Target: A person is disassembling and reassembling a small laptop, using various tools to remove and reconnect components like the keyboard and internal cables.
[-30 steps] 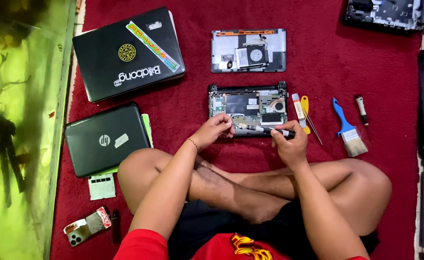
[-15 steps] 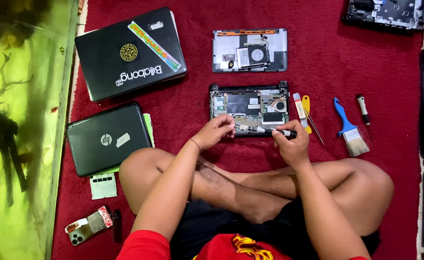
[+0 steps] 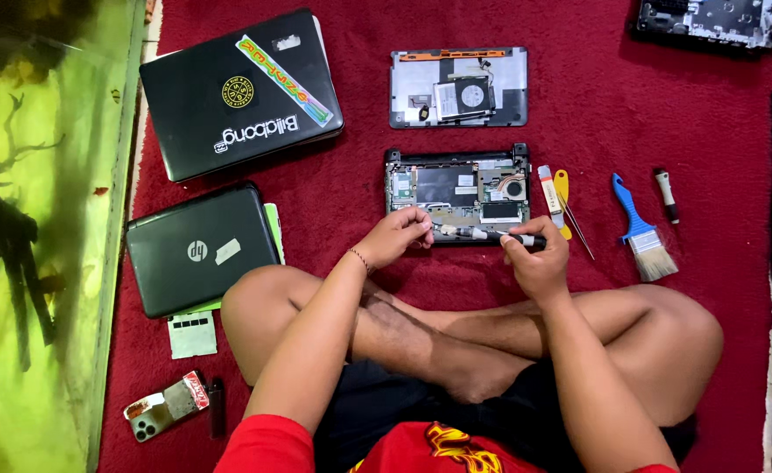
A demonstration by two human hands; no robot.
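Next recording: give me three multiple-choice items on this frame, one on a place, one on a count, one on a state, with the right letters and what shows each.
1. Where does the blue-handled paintbrush lie?
A. On the red carpet, to the right of the opened small laptop base
B. On top of a closed laptop
C. In the person's lap

2. How many closed black laptops lie at the left?
A. One
B. Two
C. Four

3. What is the right hand doing?
A. Resting empty on a knee
B. Holding a phone
C. Gripping a black-handled screwdriver laid across the base's near edge

Key: 1 A, the brush lies on carpet beyond the yellow pry tool. 2 B, one stickered and one plain lid show. 3 C, the fingers are wrapped round the handle while the left hand touches the tip end.
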